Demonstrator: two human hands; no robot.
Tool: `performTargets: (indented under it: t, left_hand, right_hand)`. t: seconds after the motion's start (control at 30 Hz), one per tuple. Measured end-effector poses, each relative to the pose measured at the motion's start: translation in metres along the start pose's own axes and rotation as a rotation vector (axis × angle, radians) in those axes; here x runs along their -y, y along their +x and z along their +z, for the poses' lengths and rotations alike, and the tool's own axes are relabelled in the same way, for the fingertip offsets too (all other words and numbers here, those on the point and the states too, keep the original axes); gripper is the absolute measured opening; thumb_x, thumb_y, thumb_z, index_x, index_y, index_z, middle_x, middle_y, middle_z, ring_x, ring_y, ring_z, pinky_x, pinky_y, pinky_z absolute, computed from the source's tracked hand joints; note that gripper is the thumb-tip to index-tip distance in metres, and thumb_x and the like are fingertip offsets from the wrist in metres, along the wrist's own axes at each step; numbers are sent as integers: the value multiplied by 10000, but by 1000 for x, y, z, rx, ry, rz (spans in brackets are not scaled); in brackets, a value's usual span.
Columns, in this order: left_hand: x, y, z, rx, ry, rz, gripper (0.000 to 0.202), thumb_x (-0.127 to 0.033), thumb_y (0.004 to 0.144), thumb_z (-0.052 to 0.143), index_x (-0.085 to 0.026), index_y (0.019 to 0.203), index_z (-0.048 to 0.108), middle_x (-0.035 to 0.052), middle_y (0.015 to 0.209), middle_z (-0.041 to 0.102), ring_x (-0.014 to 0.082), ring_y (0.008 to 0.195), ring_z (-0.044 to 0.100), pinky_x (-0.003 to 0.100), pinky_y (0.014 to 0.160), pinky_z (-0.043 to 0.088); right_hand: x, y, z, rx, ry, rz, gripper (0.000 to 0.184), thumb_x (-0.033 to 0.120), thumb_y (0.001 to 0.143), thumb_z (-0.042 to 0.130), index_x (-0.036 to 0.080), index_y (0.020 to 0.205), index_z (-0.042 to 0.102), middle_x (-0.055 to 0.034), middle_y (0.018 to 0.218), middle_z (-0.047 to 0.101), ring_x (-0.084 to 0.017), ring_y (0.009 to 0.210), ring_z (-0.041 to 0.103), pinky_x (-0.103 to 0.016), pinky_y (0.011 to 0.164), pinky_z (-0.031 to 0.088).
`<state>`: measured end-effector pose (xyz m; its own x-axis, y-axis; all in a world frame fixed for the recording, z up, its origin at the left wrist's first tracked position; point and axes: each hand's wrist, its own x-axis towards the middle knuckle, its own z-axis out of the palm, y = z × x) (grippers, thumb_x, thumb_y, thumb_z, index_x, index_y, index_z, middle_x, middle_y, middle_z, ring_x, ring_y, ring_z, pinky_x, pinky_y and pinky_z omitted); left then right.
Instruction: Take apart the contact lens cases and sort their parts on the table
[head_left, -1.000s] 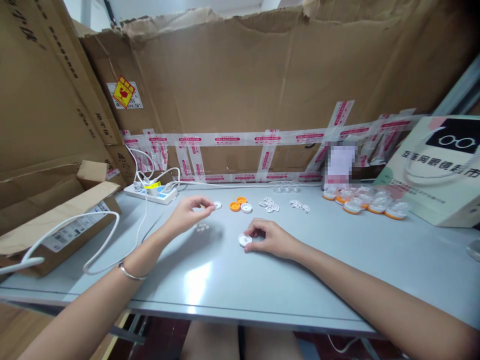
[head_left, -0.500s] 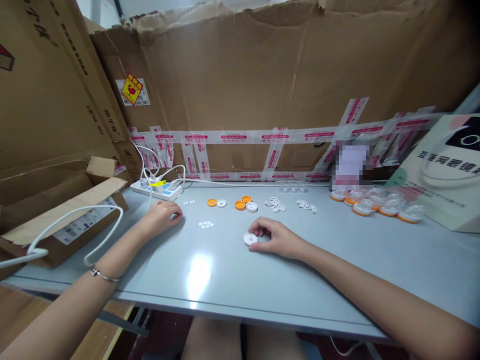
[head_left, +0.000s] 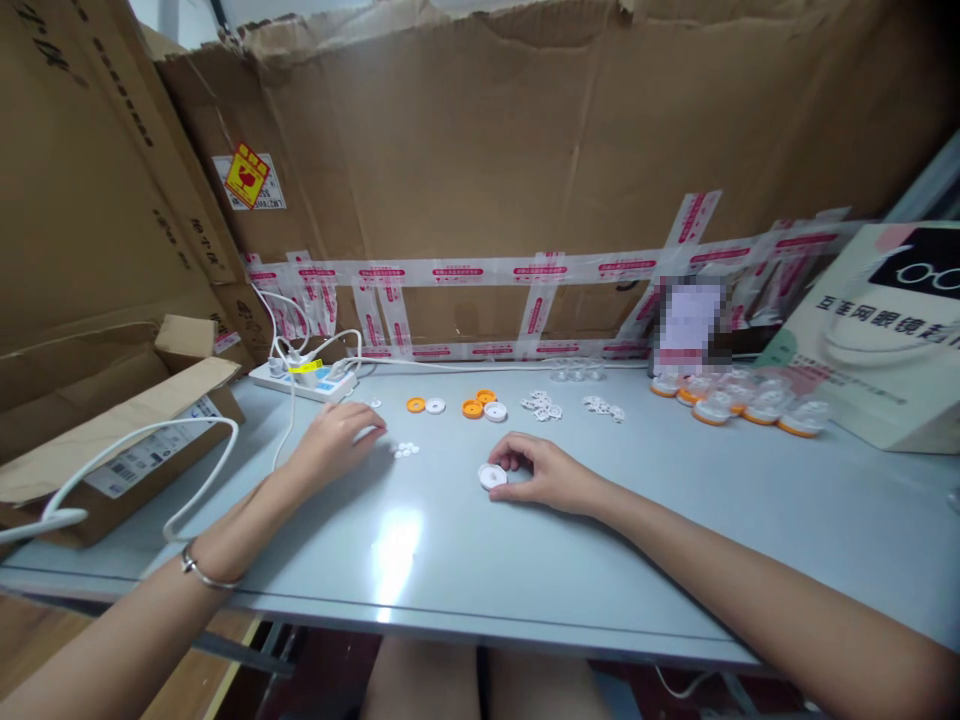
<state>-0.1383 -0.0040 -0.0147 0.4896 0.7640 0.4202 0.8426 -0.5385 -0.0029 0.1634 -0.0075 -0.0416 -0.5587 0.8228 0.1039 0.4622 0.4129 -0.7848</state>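
Observation:
My right hand (head_left: pixel 544 472) holds a white round plastic cap (head_left: pixel 493 477) by its edge, thumb in front and fingers behind, low over the tabletop. The cap has a raised rim and a small part at its centre. My left hand (head_left: pixel 337 440) hovers palm down with its fingers stretched forward and slightly bent. Its fingertips are just left of a cluster of small white discs (head_left: pixel 405 450); nothing is visible between them. Another small white disc (head_left: pixel 375 403) lies behind this hand. Farther back are orange rings (head_left: pixel 472 409) and white rings (head_left: pixel 495 411).
White openwork pieces (head_left: pixel 541 406) and more white pieces (head_left: pixel 604 408) lie at the back. Clear-topped orange-based assemblies (head_left: pixel 765 405) stand at right, near a paper bag (head_left: pixel 877 340). A power strip (head_left: pixel 315 382) and open cardboard box (head_left: pixel 120 430) are at left. Cardboard (head_left: pixel 450 150) walls the back.
My left hand has moved right, toward the small white discs, and its fingers have stretched out. My right hand keeps hold of the white cap. The view has shifted slightly.

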Motion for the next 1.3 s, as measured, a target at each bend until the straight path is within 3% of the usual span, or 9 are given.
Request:
performTargets:
  t: [0.17, 0.23, 0.33, 0.53, 0.67, 0.8, 1.07, 1.17, 1.3]
  left_hand:
    - [-76, 30, 12, 103, -261, 224, 86, -251, 820, 563, -183, 829, 616, 7, 805, 655, 137, 789, 595, 247, 698, 383]
    - [-93, 41, 20, 139, -313, 232, 87, -265, 791, 604, -181, 803, 623, -1, 775, 647, 131, 751, 594, 243, 679, 386]
    - [-103, 50, 30, 186, -355, 224, 60, -243, 765, 627, -186, 775, 642, -4, 758, 635, 125, 715, 592, 235, 661, 392]
    - [-105, 50, 35, 181, -343, 211, 73, -184, 782, 584, -184, 751, 650, -1, 756, 632, 129, 726, 594, 255, 688, 390]
    - [-101, 49, 28, 197, -540, 163, 134, -241, 788, 585, -171, 893, 630, 31, 865, 640, 139, 812, 591, 243, 735, 430]
    - [-97, 47, 23, 244, -576, 109, 303, -300, 691, 678, -169, 950, 592, 42, 928, 643, 171, 863, 586, 267, 755, 442]
    - [-106, 46, 24, 285, -607, 62, 262, -268, 689, 672, -173, 916, 583, 27, 884, 641, 158, 806, 581, 255, 712, 440]
    - [-95, 50, 8, 241, -647, 6, 291, -301, 712, 641, -180, 967, 569, 32, 935, 634, 156, 846, 580, 261, 751, 445]
    - [-57, 57, -14, 108, -523, -198, 347, -381, 728, 591, -175, 1004, 548, 51, 995, 626, 175, 884, 580, 281, 761, 446]
  right_hand:
    - [-2, 1, 1, -5, 4, -24, 286, 344, 626, 710, 179, 829, 595, -7, 793, 528, -141, 748, 495, -261, 687, 408]
    - [-4, 1, 1, -13, 7, -50, 294, 351, 623, 713, 181, 832, 596, -2, 779, 522, -139, 737, 493, -256, 679, 409]
    - [-7, 2, 1, -14, 1, -80, 289, 351, 617, 718, 181, 813, 592, 3, 758, 507, -135, 719, 487, -252, 667, 409]
    - [-7, 1, -1, -6, -10, -75, 281, 345, 622, 714, 176, 806, 584, 3, 759, 500, -135, 719, 486, -249, 666, 405]
    - [-8, 1, -2, -3, -2, -90, 308, 351, 631, 707, 173, 853, 591, -1, 777, 504, -136, 730, 492, -247, 670, 401]
    - [-9, 1, -3, 23, 26, -78, 401, 408, 611, 716, 178, 904, 567, -3, 807, 504, -139, 743, 485, -252, 676, 402]
    - [-11, -1, -5, 70, 146, -34, 596, 400, 534, 773, 195, 1001, 466, 2, 852, 477, -144, 804, 468, -272, 734, 410]
    - [-11, -2, -7, 83, 185, -16, 705, 399, 492, 794, 203, 1046, 406, -4, 880, 479, -149, 828, 458, -290, 769, 411]
    - [-9, -2, -9, 114, 169, 17, 712, 420, 481, 794, 216, 1025, 384, -7, 894, 477, -149, 832, 441, -296, 792, 400]
